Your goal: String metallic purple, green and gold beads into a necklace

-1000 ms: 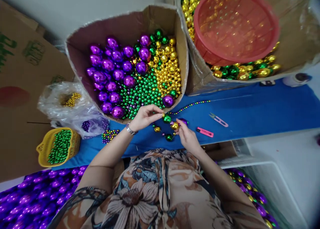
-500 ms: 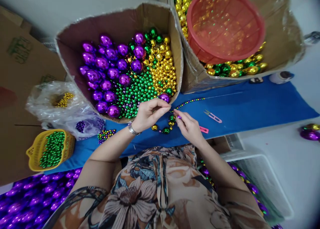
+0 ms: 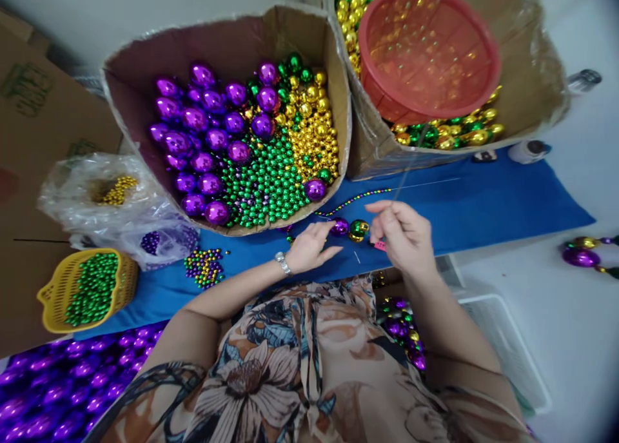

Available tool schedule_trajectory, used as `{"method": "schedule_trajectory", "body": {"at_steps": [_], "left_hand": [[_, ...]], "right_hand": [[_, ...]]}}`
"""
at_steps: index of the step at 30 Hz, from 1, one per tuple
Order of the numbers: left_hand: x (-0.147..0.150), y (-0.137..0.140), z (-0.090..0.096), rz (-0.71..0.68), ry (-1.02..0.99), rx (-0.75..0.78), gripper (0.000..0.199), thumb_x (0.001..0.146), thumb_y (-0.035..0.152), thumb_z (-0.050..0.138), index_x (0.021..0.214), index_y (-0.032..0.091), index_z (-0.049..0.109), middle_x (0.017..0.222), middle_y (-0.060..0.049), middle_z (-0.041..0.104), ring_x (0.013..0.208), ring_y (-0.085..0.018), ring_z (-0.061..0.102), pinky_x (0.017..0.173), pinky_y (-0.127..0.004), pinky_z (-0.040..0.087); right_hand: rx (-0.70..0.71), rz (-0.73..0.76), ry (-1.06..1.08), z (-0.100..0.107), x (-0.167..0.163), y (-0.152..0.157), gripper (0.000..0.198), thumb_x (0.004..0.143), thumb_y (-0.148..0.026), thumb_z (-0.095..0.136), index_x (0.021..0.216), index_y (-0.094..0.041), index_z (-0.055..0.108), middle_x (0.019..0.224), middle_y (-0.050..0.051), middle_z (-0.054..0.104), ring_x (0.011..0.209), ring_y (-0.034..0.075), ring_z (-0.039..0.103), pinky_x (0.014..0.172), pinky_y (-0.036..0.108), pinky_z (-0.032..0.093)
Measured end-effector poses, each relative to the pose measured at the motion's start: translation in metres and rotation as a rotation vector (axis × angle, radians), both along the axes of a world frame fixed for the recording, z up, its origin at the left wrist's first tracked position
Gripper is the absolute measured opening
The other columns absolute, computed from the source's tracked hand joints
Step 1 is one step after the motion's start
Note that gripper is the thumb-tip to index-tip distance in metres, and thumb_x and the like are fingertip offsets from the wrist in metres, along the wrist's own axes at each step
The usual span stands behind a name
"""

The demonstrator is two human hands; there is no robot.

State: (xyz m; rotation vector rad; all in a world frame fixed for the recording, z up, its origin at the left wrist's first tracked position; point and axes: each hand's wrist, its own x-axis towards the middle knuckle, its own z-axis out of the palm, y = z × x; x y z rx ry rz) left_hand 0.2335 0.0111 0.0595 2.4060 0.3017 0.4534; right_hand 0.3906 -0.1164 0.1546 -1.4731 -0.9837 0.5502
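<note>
Large-bead strand [image 3: 358,230] on the blue-covered surface [image 3: 483,201]

Its balls show just in front of the cardboard box [image 3: 236,40] of loose beads [image 3: 265,178]. The left hand [image 3: 309,246] has its fingers at the strand's purple ball [image 3: 340,226], thumb apart; whether they grasp it I cannot tell. The right hand [image 3: 403,236] pinches a thin blurred filament [image 3: 410,162] that slants upward. A small-bead string [image 3: 360,196] lies behind the strand.

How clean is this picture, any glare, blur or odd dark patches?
Head view: bright glints spot the large purple balls in the cardboard box; same head view: a faint, thin streak above the right hand is too indistinct to identify, and the top-right corner falls dark.
</note>
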Motion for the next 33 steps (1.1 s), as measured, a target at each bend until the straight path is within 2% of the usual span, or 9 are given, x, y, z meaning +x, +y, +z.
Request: {"method": "schedule_trajectory", "body": {"at_steps": [5, 9, 13, 17, 20, 22, 25, 28, 33], "left_hand": [[-0.01, -0.007, -0.021, -0.109, 0.393, 0.379, 0.044, 0.095, 0.019, 0.039, 0.139, 0.013, 0.042, 0.119, -0.014, 0.062, 0.101, -0.024, 0.06, 0.08, -0.036, 0.049], [-0.04, 0.008, -0.005, -0.206, 0.451, 0.503, 0.043, 0.092, 0.007, 0.032, 0.131, 0.016, 0.05, 0.112, -0.01, 0.063, 0.096, -0.022, 0.058, 0.081, -0.038, 0.045], [-0.073, 0.026, 0.013, -0.186, 0.495, 0.567, 0.026, 0.092, 0.012, 0.04, 0.101, 0.017, 0.063, 0.091, -0.009, 0.066, 0.085, -0.024, 0.058, 0.074, -0.037, 0.043], [-0.069, 0.025, 0.027, -0.1, 0.509, 0.553, 0.034, 0.094, 0.043, 0.047, 0.081, 0.016, 0.063, 0.074, -0.011, 0.063, 0.074, -0.025, 0.058, 0.066, -0.037, 0.044], [-0.034, 0.007, 0.028, -0.023, 0.279, 0.436, 0.046, 0.096, 0.051, 0.042, 0.106, 0.012, 0.063, 0.099, -0.015, 0.067, 0.092, -0.027, 0.061, 0.081, -0.04, 0.049], [-0.006, -0.009, 0.023, -0.069, 0.08, 0.323, 0.066, 0.091, 0.059, 0.047, 0.133, 0.008, 0.048, 0.131, -0.02, 0.056, 0.122, -0.031, 0.052, 0.1, -0.045, 0.044], [0.027, -0.025, 0.006, -0.187, 0.05, 0.19, 0.066, 0.093, 0.056, 0.047, 0.14, 0.011, 0.041, 0.139, -0.017, 0.052, 0.13, -0.029, 0.048, 0.106, -0.044, 0.041], [0.036, -0.029, -0.009, -0.229, 0.208, 0.123, 0.037, 0.099, 0.041, 0.04, 0.123, 0.016, 0.055, 0.116, -0.01, 0.065, 0.106, -0.022, 0.062, 0.094, -0.037, 0.049], [0.025, -0.028, -0.009, -0.163, 0.331, 0.172, 0.031, 0.1, 0.036, 0.035, 0.116, 0.02, 0.056, 0.114, -0.007, 0.061, 0.091, -0.018, 0.064, 0.075, -0.029, 0.052]], "right_hand": [[0.188, -0.203, 0.021, 0.019, 0.025, -0.012, 0.023, 0.093, -0.042, 0.058, 0.099, -0.022, 0.068, 0.056, -0.006, 0.045, 0.048, 0.007, 0.045, 0.047, 0.022, 0.04], [0.341, -0.359, -0.007, 0.024, 0.052, -0.023, 0.017, 0.091, -0.036, 0.061, 0.092, -0.021, 0.07, 0.053, -0.006, 0.041, 0.045, 0.006, 0.038, 0.042, 0.021, 0.033], [0.308, -0.389, 0.035, 0.015, 0.052, -0.03, 0.017, 0.092, -0.036, 0.061, 0.094, -0.021, 0.069, 0.053, -0.006, 0.04, 0.044, 0.006, 0.037, 0.042, 0.022, 0.032], [0.203, -0.264, 0.142, -0.003, 0.026, -0.026, 0.019, 0.092, -0.038, 0.059, 0.098, -0.022, 0.068, 0.055, -0.006, 0.042, 0.047, 0.006, 0.043, 0.045, 0.022, 0.036], [0.141, -0.164, 0.204, -0.011, 0.005, -0.018, 0.021, 0.092, -0.04, 0.059, 0.099, -0.022, 0.068, 0.056, -0.007, 0.043, 0.048, 0.007, 0.045, 0.048, 0.022, 0.039], [0.106, -0.101, 0.236, -0.011, -0.005, -0.014, 0.023, 0.093, -0.042, 0.057, 0.1, -0.022, 0.067, 0.056, -0.007, 0.044, 0.048, 0.007, 0.046, 0.049, 0.023, 0.04], [0.101, -0.055, 0.274, -0.007, -0.009, -0.013, 0.025, 0.092, -0.044, 0.057, 0.1, -0.022, 0.066, 0.056, -0.007, 0.043, 0.049, 0.007, 0.046, 0.05, 0.023, 0.04], [0.167, -0.135, 0.283, -0.004, 0.003, -0.017, 0.022, 0.091, -0.041, 0.061, 0.099, -0.021, 0.067, 0.056, -0.007, 0.042, 0.048, 0.006, 0.043, 0.047, 0.021, 0.036], [0.246, -0.442, 0.252, -0.015, 0.054, -0.027, 0.019, 0.087, -0.038, 0.066, 0.091, -0.02, 0.067, 0.051, -0.008, 0.038, 0.045, 0.005, 0.033, 0.042, 0.018, 0.03]]}}
